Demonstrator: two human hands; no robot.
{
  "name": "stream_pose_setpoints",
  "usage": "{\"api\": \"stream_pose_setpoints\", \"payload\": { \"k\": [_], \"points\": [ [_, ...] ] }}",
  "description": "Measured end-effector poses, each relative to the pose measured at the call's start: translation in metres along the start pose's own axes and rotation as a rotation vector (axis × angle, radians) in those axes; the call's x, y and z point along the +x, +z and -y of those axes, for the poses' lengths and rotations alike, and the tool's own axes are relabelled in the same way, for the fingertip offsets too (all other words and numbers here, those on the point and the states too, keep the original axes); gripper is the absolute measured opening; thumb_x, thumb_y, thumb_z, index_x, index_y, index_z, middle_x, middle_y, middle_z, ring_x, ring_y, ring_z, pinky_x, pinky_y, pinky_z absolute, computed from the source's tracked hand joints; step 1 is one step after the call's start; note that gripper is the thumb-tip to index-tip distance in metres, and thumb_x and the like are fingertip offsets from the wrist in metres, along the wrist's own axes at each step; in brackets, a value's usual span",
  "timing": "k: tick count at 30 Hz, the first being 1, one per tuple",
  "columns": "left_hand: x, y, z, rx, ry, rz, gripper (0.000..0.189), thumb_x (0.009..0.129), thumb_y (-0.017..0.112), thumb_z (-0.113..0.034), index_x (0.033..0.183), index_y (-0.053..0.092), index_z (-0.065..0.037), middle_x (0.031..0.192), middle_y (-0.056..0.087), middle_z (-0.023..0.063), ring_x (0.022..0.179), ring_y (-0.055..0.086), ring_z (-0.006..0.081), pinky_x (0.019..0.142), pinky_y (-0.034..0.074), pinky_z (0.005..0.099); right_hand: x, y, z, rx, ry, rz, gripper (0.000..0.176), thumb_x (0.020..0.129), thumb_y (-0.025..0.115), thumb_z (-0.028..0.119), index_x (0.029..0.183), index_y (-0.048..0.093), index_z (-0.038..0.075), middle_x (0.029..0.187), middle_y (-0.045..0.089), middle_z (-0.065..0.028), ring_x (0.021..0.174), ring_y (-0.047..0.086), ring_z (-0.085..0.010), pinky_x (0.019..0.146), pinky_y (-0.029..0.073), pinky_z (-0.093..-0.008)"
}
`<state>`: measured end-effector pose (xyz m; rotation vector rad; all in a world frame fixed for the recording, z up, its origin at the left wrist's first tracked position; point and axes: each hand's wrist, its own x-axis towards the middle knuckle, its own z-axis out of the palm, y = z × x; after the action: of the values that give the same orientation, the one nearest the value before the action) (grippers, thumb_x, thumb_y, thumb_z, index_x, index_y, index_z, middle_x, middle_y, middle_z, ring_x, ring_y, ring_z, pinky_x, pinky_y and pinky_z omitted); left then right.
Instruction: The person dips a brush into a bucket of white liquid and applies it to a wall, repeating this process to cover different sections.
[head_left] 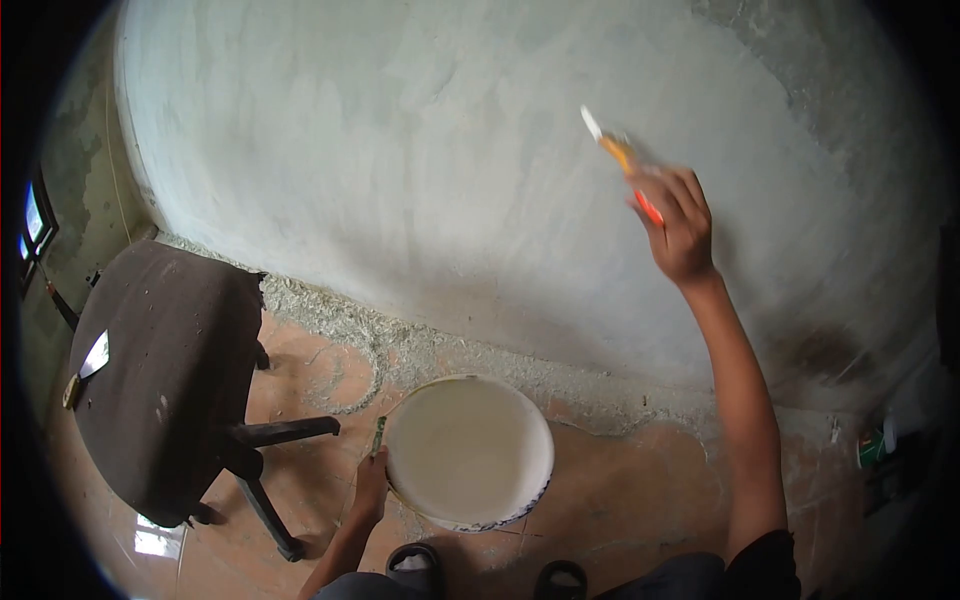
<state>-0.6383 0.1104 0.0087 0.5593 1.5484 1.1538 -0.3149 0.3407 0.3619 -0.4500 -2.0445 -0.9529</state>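
My right hand [678, 222] is raised in front of the wall [480, 170], closed around a paintbrush [616, 152] with a red and yellow-orange handle. Its white tip points up and left, overlapping the wall. Down at the left edge of a round white basin [548, 470], my left hand [371, 485] is closed on the rim. Pale, cream-white liquid [465, 450] fills much of the basin. A small green piece [379, 435] sticks up just above my left fingers; what it belongs to I cannot tell.
A dark chair [165, 370] stands on the left, with a scraper [88, 368] lying on it. Crumbly debris [330, 310] runs along the foot of the wall on the tiled floor [620, 480]. A green container [872, 448] sits at far right.
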Motion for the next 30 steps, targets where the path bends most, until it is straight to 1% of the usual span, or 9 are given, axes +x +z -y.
{"api": "stream_pose_setpoints", "payload": {
  "k": [4, 8, 9, 12, 15, 17, 22, 28, 30],
  "points": [
    [0.002, -0.04, 0.002, -0.026, 0.025, -0.076, 0.035, 0.095, 0.044, -0.033, 0.086, 0.056, -0.001, 0.065, 0.043, -0.0033, 0.06, 0.04, 0.0093, 0.054, 0.032, 0.0272, 0.042, 0.057, 0.009, -0.093, -0.178, -0.018, 0.019, 0.075, 0.07, 0.011, 0.092, 0.063, 0.007, 0.094, 0.064, -0.0075, 0.091, 0.061, -0.024, 0.075, 0.054, -0.0311],
    [0.008, -0.058, 0.019, -0.138, 0.056, -0.166, 0.034, 0.096, 0.045, -0.032, 0.09, 0.057, -0.001, 0.07, 0.047, -0.0023, 0.063, 0.041, 0.0086, 0.057, 0.035, 0.0274, 0.006, 0.101, 0.03, -0.184, -0.315, 0.132, 0.01, 0.081, 0.062, 0.015, 0.088, 0.062, 0.008, 0.092, 0.064, -0.0071, 0.09, 0.062, -0.0205, 0.074, 0.055, -0.0292],
    [0.01, -0.06, 0.02, -0.143, 0.092, -0.227, 0.034, 0.096, 0.045, -0.032, 0.092, 0.057, -0.001, 0.072, 0.048, -0.002, 0.064, 0.041, 0.0083, 0.059, 0.036, 0.0272, -0.005, 0.109, 0.04, -0.135, -0.313, 0.161, 0.009, 0.082, 0.061, 0.015, 0.088, 0.061, 0.008, 0.091, 0.063, -0.0078, 0.089, 0.062, -0.0199, 0.074, 0.055, -0.029],
    [0.012, -0.064, 0.019, -0.085, 0.103, -0.208, 0.034, 0.096, 0.045, -0.032, 0.094, 0.056, 0.0, 0.075, 0.05, -0.0009, 0.067, 0.041, 0.0082, 0.06, 0.037, 0.027, -0.042, 0.127, 0.071, -0.027, -0.32, 0.234, 0.009, 0.081, 0.061, 0.015, 0.087, 0.061, 0.008, 0.086, 0.062, -0.0093, 0.084, 0.063, -0.0197, 0.072, 0.055, -0.0286],
    [0.005, -0.056, 0.007, -0.051, 0.103, -0.226, 0.034, 0.097, 0.045, -0.032, 0.092, 0.056, 0.001, 0.075, 0.05, -0.0007, 0.068, 0.041, 0.008, 0.06, 0.037, 0.0264, -0.063, 0.125, 0.098, 0.083, -0.273, 0.344, 0.011, 0.082, 0.062, 0.015, 0.087, 0.06, 0.007, 0.083, 0.062, -0.0077, 0.079, 0.063, -0.0194, 0.067, 0.055, -0.0293],
    [0.007, -0.054, 0.011, -0.088, 0.125, -0.211, 0.034, 0.097, 0.045, -0.031, 0.091, 0.056, 0.001, 0.075, 0.049, -0.0009, 0.068, 0.041, 0.008, 0.06, 0.037, 0.0265, -0.066, 0.122, 0.11, 0.331, 0.005, 0.416, 0.013, 0.083, 0.064, 0.016, 0.088, 0.06, 0.005, 0.08, 0.061, -0.0065, 0.073, 0.062, -0.0188, 0.062, 0.053, -0.0299],
    [0.009, -0.055, 0.013, -0.056, 0.138, -0.202, 0.035, 0.097, 0.045, -0.03, 0.087, 0.055, 0.002, 0.073, 0.05, -0.0004, 0.067, 0.042, 0.0081, 0.058, 0.037, 0.0265, -0.036, 0.114, 0.086, 0.385, 0.188, 0.561, 0.017, 0.086, 0.063, 0.02, 0.091, 0.061, 0.004, 0.078, 0.06, -0.0073, 0.066, 0.06, -0.0177, 0.057, 0.052, -0.0284],
    [0.005, -0.049, 0.008, -0.141, 0.126, -0.205, 0.036, 0.097, 0.045, -0.029, 0.089, 0.056, 0.004, 0.075, 0.054, 0.0022, 0.067, 0.046, 0.0091, 0.059, 0.039, 0.0273, 0.08, 0.085, 0.001, 0.239, 0.233, 0.323, 0.013, 0.087, 0.062, 0.014, 0.092, 0.06, 0.002, 0.087, 0.064, -0.0106, 0.074, 0.062, -0.0242, 0.069, 0.05, -0.0323],
    [0.005, -0.04, 0.008, -0.306, 0.134, -0.247, 0.036, 0.097, 0.045, -0.03, 0.092, 0.057, 0.004, 0.076, 0.056, 0.0025, 0.068, 0.049, 0.0099, 0.06, 0.04, 0.0271, 0.124, 0.073, -0.03, 0.129, 0.025, 0.147, 0.013, 0.087, 0.061, 0.014, 0.094, 0.06, 0.002, 0.088, 0.064, -0.0107, 0.074, 0.062, -0.0244, 0.068, 0.049, -0.0305]
  ]
}}
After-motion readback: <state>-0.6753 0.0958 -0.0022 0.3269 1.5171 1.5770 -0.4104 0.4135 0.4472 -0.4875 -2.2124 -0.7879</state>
